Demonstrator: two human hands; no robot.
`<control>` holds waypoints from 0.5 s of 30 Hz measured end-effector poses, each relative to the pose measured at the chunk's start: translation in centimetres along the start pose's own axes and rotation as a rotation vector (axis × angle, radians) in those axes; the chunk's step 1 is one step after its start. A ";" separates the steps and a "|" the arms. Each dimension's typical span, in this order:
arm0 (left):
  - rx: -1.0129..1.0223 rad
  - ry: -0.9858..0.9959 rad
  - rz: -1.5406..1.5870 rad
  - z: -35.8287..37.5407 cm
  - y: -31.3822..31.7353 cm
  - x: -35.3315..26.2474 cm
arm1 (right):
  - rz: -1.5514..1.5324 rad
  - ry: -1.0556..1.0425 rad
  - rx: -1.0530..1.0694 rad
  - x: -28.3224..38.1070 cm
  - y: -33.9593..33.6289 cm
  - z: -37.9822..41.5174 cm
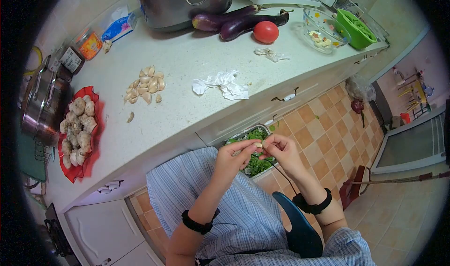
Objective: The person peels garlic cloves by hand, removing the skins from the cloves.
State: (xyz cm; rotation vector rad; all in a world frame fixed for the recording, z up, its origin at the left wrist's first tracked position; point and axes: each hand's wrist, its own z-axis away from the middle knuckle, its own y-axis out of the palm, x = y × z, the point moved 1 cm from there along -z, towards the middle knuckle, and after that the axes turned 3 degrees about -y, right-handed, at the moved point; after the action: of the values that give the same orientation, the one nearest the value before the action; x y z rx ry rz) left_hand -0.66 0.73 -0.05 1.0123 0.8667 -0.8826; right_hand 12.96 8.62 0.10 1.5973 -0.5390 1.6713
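Two bare hands work close together, fingertips nearly meeting, in front of the worktop [173, 52]. Left hand [234, 155]: thumb and fingers pinched on a small pale garlic clove [259, 145]. Right hand [281, 149]: thumb and forefinger bent in at the clove's other side; contact appears likely, but whether these fingertips grip it cannot be told at this size. Clove position: between the two hands, above leafy greens [257, 164] that lie lower down. On the worktop: a loose heap of unpeeled cloves [146, 84], one clove lying apart on its near side. To its right, crumpled white tissue [222, 84]; farther right, a smaller crumpled scrap [271, 55]. Behind these, a red tomato [266, 32] just beside two eggplants [251, 25]. Clear glass bowl [328, 18] near the right end, pale pieces inside; green basket [357, 35] beside it. At the left, a red frilled dish [71, 172] full of roundish, whitish-brown bulbs [78, 130].
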 end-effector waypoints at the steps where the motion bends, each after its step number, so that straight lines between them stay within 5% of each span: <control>1: 0.014 -0.010 0.044 -0.1 0.1 0.0 | -0.030 -0.020 0.003 -0.4 -0.1 -0.1; 15: 0.061 -0.241 0.473 -0.6 -0.7 2.6 | 0.461 -0.196 -0.042 -2.1 -0.3 0.2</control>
State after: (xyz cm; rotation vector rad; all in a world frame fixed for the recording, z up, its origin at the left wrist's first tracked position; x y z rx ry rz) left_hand -0.37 0.63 -2.77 1.0786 0.3731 -0.6107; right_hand 13.17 8.23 -1.96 1.7049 -1.1031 1.8187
